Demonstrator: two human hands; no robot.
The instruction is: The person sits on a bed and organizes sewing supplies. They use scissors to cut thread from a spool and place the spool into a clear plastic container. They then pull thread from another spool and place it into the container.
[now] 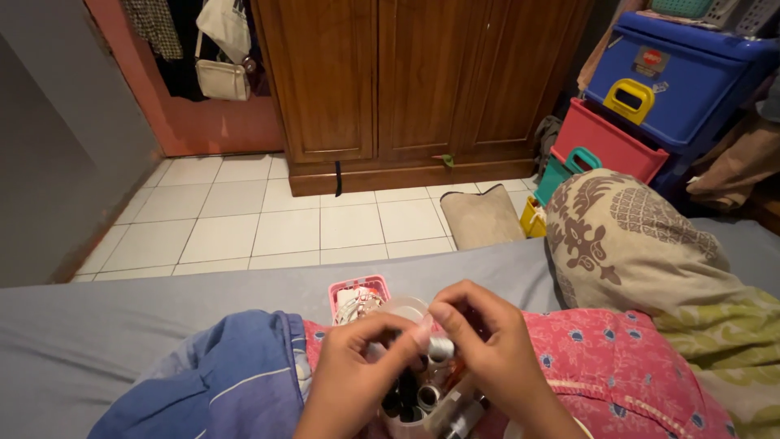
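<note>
Left hand and right hand over round container of thread spools, fingertips pinching small clear piece together; pink basket just behind, on grey bed.

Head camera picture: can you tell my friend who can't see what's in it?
Two hands, left hand and right hand, meet over a small tub of thread spools on a grey bed. Behind sit a pink basket and a wooden wardrobe.
</note>
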